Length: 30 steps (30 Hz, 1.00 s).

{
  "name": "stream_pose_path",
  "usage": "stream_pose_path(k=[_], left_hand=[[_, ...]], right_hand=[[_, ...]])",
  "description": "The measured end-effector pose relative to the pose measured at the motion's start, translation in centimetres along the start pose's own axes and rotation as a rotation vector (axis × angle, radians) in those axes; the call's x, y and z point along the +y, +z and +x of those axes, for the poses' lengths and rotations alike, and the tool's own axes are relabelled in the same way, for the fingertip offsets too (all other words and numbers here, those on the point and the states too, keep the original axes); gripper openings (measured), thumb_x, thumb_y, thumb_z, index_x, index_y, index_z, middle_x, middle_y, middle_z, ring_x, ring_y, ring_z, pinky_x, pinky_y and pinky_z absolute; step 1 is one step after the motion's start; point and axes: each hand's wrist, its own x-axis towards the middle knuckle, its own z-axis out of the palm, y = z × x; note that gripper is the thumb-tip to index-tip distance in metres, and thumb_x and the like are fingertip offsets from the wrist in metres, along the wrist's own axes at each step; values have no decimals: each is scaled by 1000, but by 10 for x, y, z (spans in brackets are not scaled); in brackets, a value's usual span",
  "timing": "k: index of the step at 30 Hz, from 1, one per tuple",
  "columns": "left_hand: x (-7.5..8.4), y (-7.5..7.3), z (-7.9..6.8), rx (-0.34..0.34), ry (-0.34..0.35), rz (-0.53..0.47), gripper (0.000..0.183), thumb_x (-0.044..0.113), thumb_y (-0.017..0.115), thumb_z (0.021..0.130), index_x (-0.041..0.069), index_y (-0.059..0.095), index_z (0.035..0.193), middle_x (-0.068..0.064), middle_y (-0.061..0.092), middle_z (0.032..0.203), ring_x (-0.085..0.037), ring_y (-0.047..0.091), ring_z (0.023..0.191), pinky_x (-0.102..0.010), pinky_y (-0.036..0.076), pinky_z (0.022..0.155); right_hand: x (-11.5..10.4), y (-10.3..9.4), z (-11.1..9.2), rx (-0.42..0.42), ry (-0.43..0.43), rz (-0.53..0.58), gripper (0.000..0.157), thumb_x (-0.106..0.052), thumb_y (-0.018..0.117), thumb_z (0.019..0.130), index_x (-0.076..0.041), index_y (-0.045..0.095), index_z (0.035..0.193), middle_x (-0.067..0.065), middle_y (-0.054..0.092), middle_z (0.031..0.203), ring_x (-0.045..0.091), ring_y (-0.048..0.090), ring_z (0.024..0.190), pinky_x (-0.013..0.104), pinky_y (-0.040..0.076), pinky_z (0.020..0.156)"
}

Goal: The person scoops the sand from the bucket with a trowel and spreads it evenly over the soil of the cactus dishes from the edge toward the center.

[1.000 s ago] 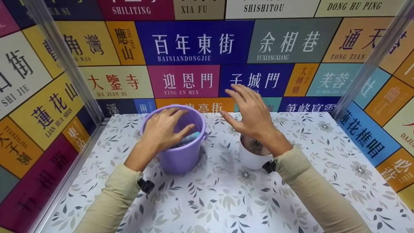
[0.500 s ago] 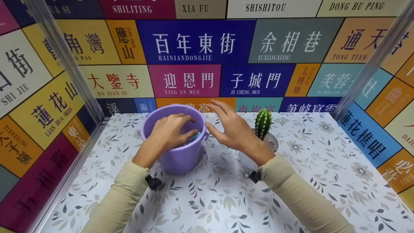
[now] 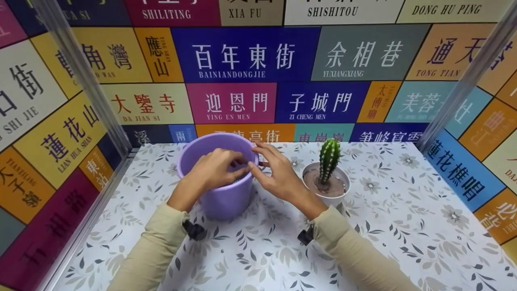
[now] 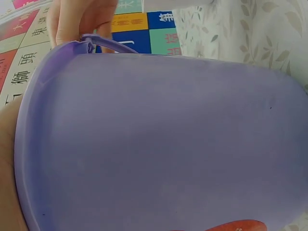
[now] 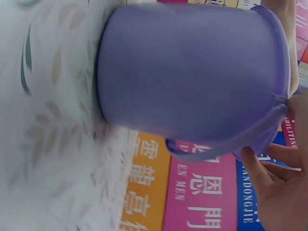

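Note:
A purple bucket (image 3: 226, 203) stands upright on the table, left of the middle. My left hand (image 3: 214, 167) reaches over its near rim, fingers bent down into it; the bucket wall and the hand itself hide the fingertips and what they touch. At the bucket's right rim is my right hand (image 3: 278, 176), thumb and fingers spread around the spot where the handle joins. The right wrist view shows the bucket's handle (image 5: 226, 144) hanging down along the side, with the right hand's fingers (image 5: 257, 168) right at the rim.
To the right of the bucket a green cactus (image 3: 330, 159) grows in a white pot (image 3: 334, 199) of brownish soil. A leaf-patterned cloth (image 3: 258, 258) covers the table. Behind it rises a wall of coloured signs (image 3: 246, 54), with metal posts (image 3: 85, 76) at the corners.
My right hand has moved left and down from above the cactus pot to the bucket's rim, uncovering the cactus. My left hand has sunk deeper into the bucket, covering the light-blue thing seen there earlier.

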Motion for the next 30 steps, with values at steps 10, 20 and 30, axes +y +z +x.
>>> stream_pose_path(k=[10,20,30], left_hand=[[-4,1,3,-105,114,-111,29,24,78,100,9,77,125,-8,81,118,-24,76,113,-47,60,104],[-5,-1,2,-20,131,-134,25,17,76,101,6,74,123,-11,80,115,-26,78,108,-43,64,98],[-7,-8,-4,180,35,-148,25,16,74,104,4,68,125,-15,79,122,-32,79,114,-45,65,97]], right_hand=[[3,20,-9,95,182,367,44,-21,70,106,-7,64,147,14,60,157,32,64,142,40,59,108],[6,29,-12,143,190,510,43,-15,68,107,-4,62,148,16,62,155,28,55,151,39,50,120],[6,30,-12,143,189,532,45,-17,69,107,-5,61,149,15,60,158,26,54,153,35,48,121]])
